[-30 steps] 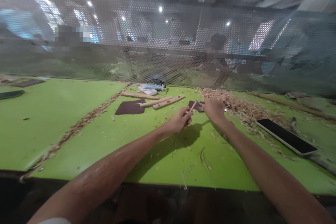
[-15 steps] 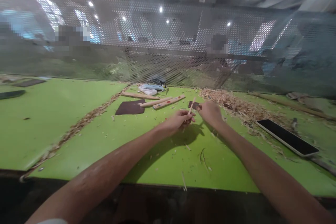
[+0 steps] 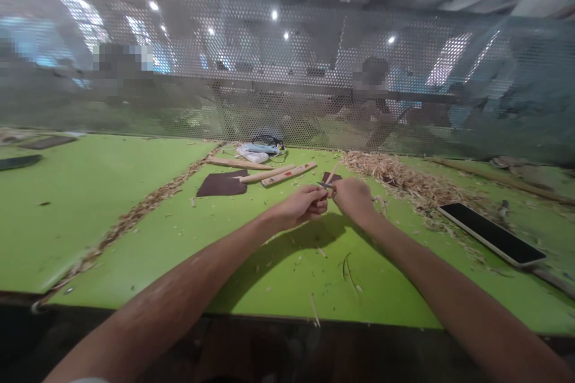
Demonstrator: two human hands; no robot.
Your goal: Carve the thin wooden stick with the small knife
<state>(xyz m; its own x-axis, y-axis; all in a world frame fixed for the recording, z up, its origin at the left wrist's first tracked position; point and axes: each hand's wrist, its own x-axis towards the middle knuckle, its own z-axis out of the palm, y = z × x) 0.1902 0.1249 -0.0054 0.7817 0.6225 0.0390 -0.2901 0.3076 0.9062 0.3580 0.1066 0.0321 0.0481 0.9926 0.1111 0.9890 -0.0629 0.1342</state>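
Above the green table (image 3: 112,203), my left hand (image 3: 302,205) is closed round the lower end of a thin wooden stick (image 3: 331,175), which points up and away. My right hand (image 3: 354,198) is closed too, pressed against the left, with a small dark blade tip showing near the stick; what it grips is mostly hidden. Both hands hover over a scatter of fine wood chips.
A heap of wood shavings (image 3: 395,176) lies behind my right hand. A dark tablet (image 3: 492,232) rests at the right. Several wooden sticks (image 3: 287,174) and a dark leather piece (image 3: 222,184) lie behind my left hand. A perforated screen (image 3: 287,72) walls the table's far edge, with people beyond.
My right hand has drawn in leftward to meet the left. The stick has tilted up a little and shifted slightly away from me.
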